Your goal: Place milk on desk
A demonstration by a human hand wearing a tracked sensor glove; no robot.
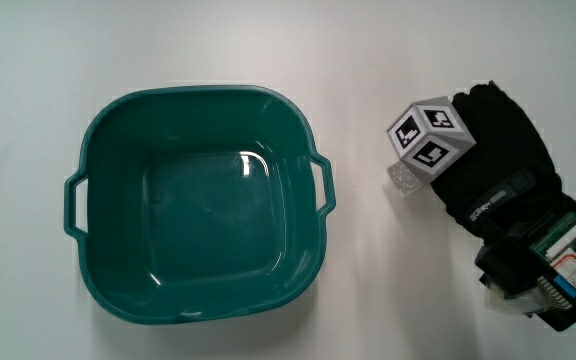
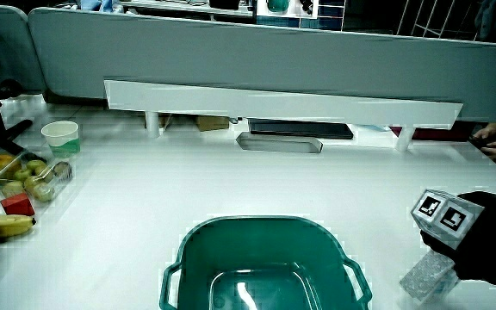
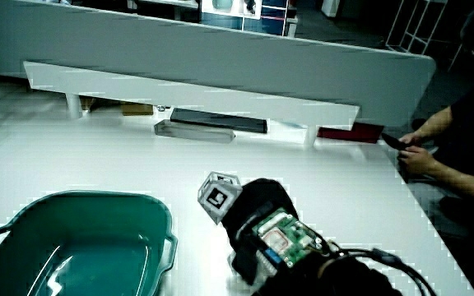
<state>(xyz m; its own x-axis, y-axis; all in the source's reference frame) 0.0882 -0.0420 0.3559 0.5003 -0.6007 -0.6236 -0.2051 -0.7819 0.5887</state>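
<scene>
In the main view a teal basin (image 1: 198, 205) sits on the white counter (image 1: 388, 290). The hand (image 1: 488, 165) rests on the counter beside the basin, its cube (image 1: 428, 138) toward the basin; whether the fingers are spread or curled cannot be told. No milk shows here.

In a side view the hand (image 2: 489, 237) lies beside the basin (image 2: 265, 258), a cup (image 2: 60, 136) and fruit (image 2: 33, 181) well apart from it.

In a side view the hand (image 3: 257, 214) is beside the basin (image 3: 72, 242).

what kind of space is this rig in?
Probably an office or lab desk: a white table with a grey partition along it, a low white shelf, and fruit beside a cup.
</scene>
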